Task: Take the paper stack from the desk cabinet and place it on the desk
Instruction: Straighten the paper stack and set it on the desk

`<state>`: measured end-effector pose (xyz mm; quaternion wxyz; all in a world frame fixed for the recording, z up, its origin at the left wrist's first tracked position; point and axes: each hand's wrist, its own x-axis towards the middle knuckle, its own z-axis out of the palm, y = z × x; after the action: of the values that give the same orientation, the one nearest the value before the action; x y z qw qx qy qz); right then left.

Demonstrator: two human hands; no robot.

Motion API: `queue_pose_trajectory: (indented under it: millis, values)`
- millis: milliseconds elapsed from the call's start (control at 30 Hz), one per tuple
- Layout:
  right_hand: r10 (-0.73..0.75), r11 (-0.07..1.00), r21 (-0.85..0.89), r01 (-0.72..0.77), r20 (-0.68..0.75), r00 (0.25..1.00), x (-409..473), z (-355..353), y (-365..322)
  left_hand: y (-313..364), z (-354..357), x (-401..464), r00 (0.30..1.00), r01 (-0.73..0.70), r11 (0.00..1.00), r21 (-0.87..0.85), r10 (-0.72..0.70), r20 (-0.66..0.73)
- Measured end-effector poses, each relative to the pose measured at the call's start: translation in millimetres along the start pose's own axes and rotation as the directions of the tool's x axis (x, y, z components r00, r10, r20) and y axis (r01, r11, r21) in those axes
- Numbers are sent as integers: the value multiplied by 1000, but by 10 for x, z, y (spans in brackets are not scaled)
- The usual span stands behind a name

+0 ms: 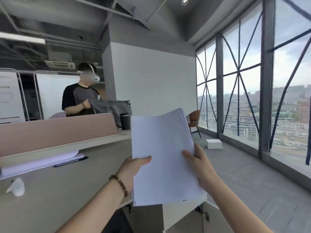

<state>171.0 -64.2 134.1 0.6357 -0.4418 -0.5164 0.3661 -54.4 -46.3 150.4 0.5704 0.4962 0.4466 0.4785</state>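
Note:
I hold a white paper stack up in the air with both hands, past the right end of the desk. My left hand grips its left edge, thumb on top, a beaded bracelet on the wrist. My right hand grips its right edge, thumb also on the top sheet. The stack tilts up and away from me, its far end bending slightly. Below it, the open door of the desk cabinet shows at the bottom; the cabinet's inside is hidden.
Other papers with a dark pen and a crumpled tissue lie on the desk. A pink divider, a black cup and a person handling a grey bag stand behind. A white box sits on the floor by the windows.

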Motion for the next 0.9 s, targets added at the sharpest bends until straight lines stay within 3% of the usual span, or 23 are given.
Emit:
queue_pose_trajectory:
  millis: [233, 500, 900]
  values:
    - [-5, 998, 60, -8, 200, 980, 232, 685, -106, 155, -604, -33, 961, -205, 978, 48, 211, -180]
    - [-51, 998, 33, 45, 225, 973, 551, 1365, 70, 213, -1204, 55, 866, -382, 912, 151, 410, -287]
    - [19, 997, -74, 1, 268, 963, 801, 2131, 927, -368, -1937, 600, 823, -297, 935, 193, 353, -445]
